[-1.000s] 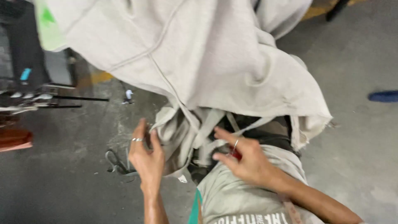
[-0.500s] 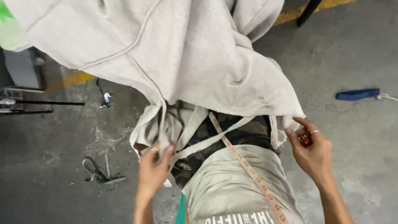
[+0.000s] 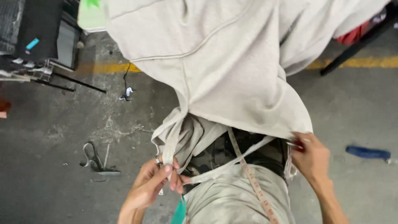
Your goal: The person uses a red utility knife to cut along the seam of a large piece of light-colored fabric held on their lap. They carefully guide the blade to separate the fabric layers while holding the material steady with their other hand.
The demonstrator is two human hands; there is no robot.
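Gripping a hanging strap of the pale grey garment (image 3: 232, 74), the left hand (image 3: 151, 186) is closing its fingers around that fabric near the person's waist, while the right hand (image 3: 311, 157) is pinching the garment's lower right hem, so the cloth is spreading between both hands above the concrete floor (image 3: 62, 132); a measuring tape (image 3: 253, 182) is draping down the person's front, and scissors (image 3: 95, 159) are lying on the floor nearby
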